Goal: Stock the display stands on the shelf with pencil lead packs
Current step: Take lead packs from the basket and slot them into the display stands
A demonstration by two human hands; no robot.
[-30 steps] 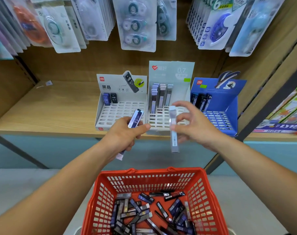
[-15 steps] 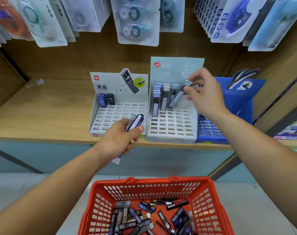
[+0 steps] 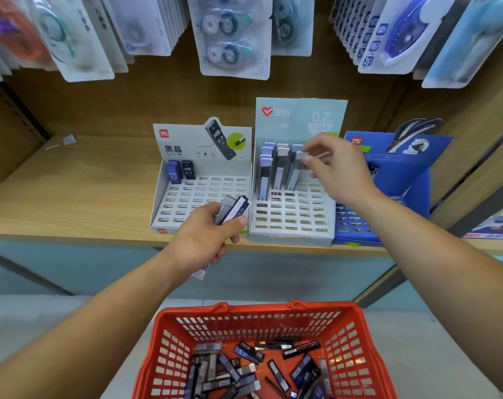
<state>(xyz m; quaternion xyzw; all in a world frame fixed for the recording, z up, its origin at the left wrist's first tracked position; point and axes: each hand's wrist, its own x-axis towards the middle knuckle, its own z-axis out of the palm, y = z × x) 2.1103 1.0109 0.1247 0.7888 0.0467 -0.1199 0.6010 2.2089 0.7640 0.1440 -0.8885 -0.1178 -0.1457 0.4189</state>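
Three display stands sit side by side on the wooden shelf: a white one [image 3: 187, 203] with three dark packs at its back left, a pale grey one [image 3: 293, 223] with several grey packs upright in its back rows, and a blue one [image 3: 399, 174]. My right hand [image 3: 338, 171] pinches the top of a grey lead pack [image 3: 296, 171] that stands tilted in a back slot of the pale stand. My left hand [image 3: 207, 237] grips a few lead packs [image 3: 234, 210] in front of the white stand.
A red plastic basket [image 3: 356, 341] below the shelf holds several loose lead packs. Correction tape blister packs [image 3: 233, 36] hang above the stands. The shelf's left part [image 3: 72, 191] is bare wood. More boxed goods lie at the far right [image 3: 497, 226].
My right hand carried the grey pack from in front of the shelf up to the pale stand and lowered its end into a back slot. The left hand stayed put.
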